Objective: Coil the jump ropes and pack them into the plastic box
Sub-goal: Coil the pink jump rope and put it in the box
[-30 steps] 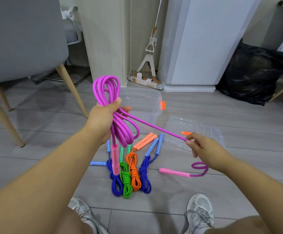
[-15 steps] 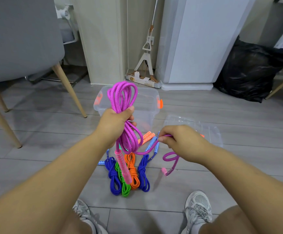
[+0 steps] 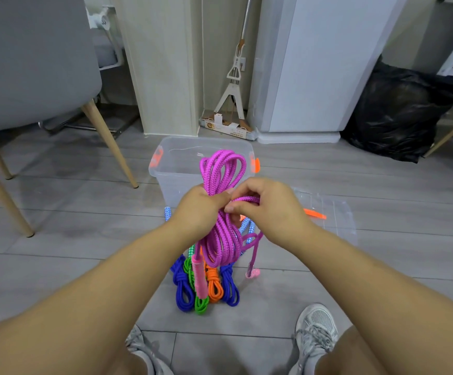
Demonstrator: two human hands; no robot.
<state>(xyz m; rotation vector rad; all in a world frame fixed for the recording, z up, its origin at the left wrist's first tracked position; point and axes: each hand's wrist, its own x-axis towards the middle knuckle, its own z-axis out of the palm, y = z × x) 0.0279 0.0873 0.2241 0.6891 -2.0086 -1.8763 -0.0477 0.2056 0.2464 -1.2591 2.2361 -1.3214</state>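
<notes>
My left hand (image 3: 202, 209) is fisted round the magenta rope (image 3: 221, 169)'s loops. My right hand (image 3: 268, 209), touching it, pinches the free end across them. I judge I'm binding the coil: wrap, then tuck. Below my hands, coiled ropes (image 3: 209, 288) lie on the grey floor (image 3: 57, 253); beyond, the open plastic box (image 3: 176, 163); far left, a chair (image 3: 30, 63).

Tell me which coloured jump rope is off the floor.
The magenta braided jump rope: the left hand grips its coil and the right hand pinches a strand. The blue ropes, green rope and orange rope lie bundled on the floor.
</notes>
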